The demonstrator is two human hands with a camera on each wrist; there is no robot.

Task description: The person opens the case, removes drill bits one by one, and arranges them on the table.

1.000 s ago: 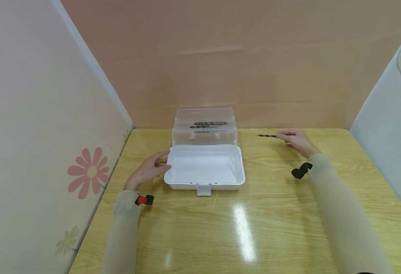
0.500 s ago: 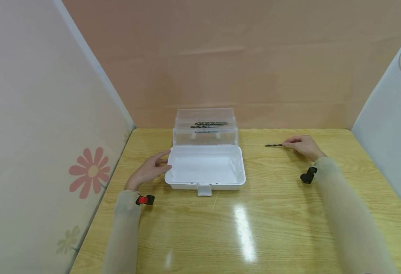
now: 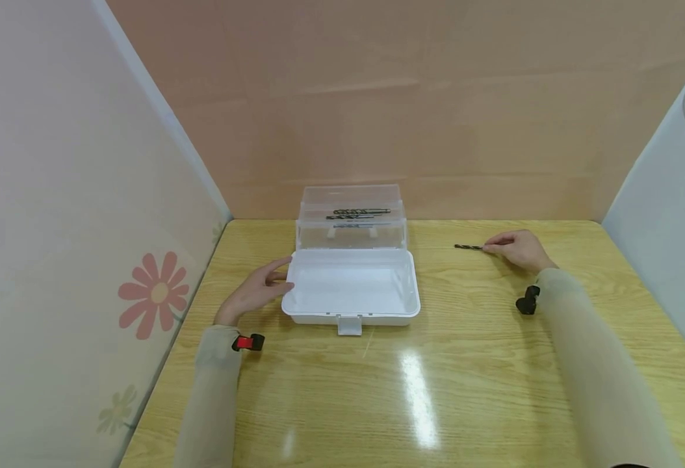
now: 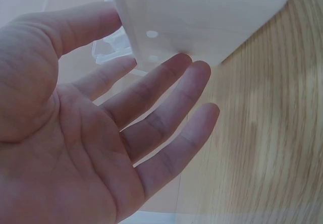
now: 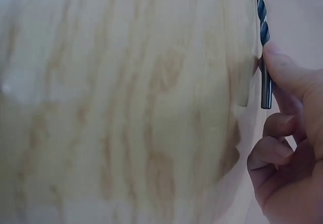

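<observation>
1. The drill bit (image 3: 467, 247) you hold is thin, dark and spiral-fluted, with a smooth shank; it sits low over the wooden table (image 3: 448, 390), right of the box.
2. Your right hand (image 3: 518, 249) pinches its shank end between fingertips (image 5: 282, 72).
3. Your left hand (image 3: 256, 290) lies spread, fingers straight, against the left side of the white box (image 3: 351, 289).
4. The box's clear lid (image 3: 351, 218) stands open, with more bits in it.
</observation>
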